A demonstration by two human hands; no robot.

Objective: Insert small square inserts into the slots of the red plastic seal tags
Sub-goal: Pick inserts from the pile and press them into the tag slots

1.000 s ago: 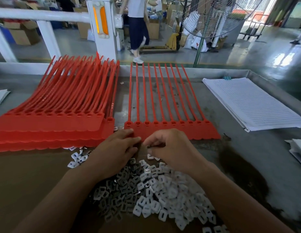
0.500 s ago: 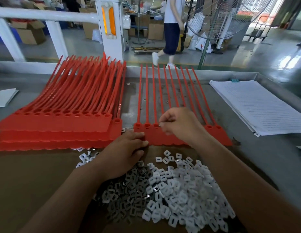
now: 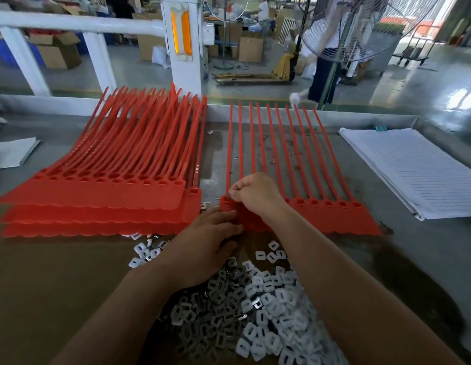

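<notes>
Glossy red plastic seal tags (image 3: 334, 217)

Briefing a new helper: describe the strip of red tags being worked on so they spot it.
On the grey table, look right of the piled stack of red tags. The strip lies there, under the right hand. Unlike the stack, it is one flat layer.

Both bare forearms reach forward, the right crossing slightly inward. The left hand (image 3: 202, 248) lies palm down, its fingers (image 3: 223, 216) stretched forward and close together. The right hand (image 3: 256, 196) sits just ahead of it, knuckles up, curled into a tight pinch; what it pinches is hidden.
</notes>
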